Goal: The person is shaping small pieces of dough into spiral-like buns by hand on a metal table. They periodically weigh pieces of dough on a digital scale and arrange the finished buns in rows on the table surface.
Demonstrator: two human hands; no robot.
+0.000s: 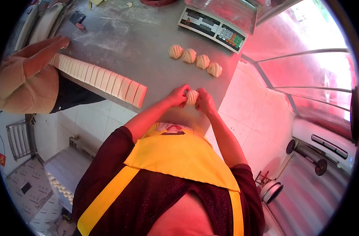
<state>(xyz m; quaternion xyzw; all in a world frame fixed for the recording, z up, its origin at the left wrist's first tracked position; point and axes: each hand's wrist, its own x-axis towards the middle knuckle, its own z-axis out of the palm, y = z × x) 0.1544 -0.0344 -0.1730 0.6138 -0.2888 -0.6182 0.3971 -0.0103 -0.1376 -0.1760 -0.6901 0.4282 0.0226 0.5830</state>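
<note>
A small, pale, rounded piece of dough with ridged folds [192,97] is held between the bare left hand [178,95] and the bare right hand [205,101], its two sides gripped by bent fingers. It is kept close to the near right corner of the grey, metal-looking tabletop [140,47], and that corner is partly covered by the bright yellow apron [179,155] worn over a dark maroon top [156,196].

Beyond the hands, four similar ridged dough pieces [189,56] are lined up in a slanting row, the last of them set near the right edge. Farther along that edge, a white and grey electronic scale with a keypad [213,28] is placed.

To the left of the hands, a long row of pale, flat-cut dough slices [100,80] is laid along the near edge. By its far left end, a co-worker's hand [62,42] is seen at the tabletop; what is held in it cannot be told. Toward the far left, a small dark object [77,17] is left lying on the flour-dusted surface.
</note>
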